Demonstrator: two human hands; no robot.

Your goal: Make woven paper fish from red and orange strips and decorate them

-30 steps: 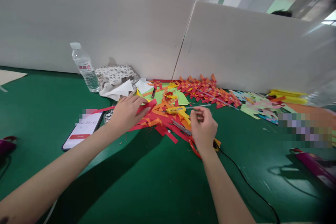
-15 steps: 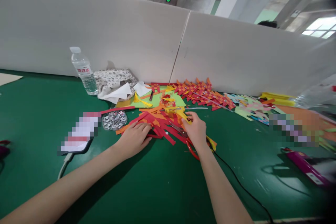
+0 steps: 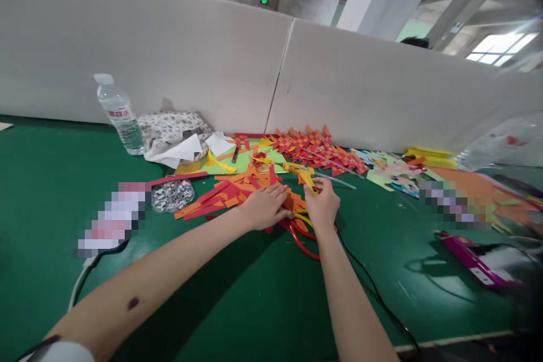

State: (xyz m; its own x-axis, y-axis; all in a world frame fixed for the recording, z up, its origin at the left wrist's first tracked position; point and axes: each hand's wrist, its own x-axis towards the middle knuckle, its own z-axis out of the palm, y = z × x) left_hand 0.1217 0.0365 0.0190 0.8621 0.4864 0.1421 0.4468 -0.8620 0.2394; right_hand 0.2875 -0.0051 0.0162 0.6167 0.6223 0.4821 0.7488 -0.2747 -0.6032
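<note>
My left hand (image 3: 266,207) lies flat over a pile of red and orange paper strips (image 3: 227,192), fingers stretched out and touching the pile. In my right hand (image 3: 324,203) is a yellow hot glue gun (image 3: 302,172), gripped by its handle, with its nozzle towards the left and a clear glue stick (image 3: 337,180) out of its back. Scissors with red and yellow handles (image 3: 303,243) lie between my hands, their blades hidden by paper and my left hand. Behind the pile are yellow tassels (image 3: 220,162) on light green paper (image 3: 246,163).
Woven red-orange paper fish (image 3: 314,147) are heaped by the white partition (image 3: 190,56). At left are a box of googly eyes (image 3: 173,196), a phone (image 3: 112,218), a patterned cloth (image 3: 169,130) and a water bottle (image 3: 121,116). A purple power strip (image 3: 470,260) and black cord (image 3: 373,280) are right.
My left hand has slid right across the paper strips, towards the scissors. My right hand has lifted the glue gun slightly right, off the pile. The view has turned a little right.
</note>
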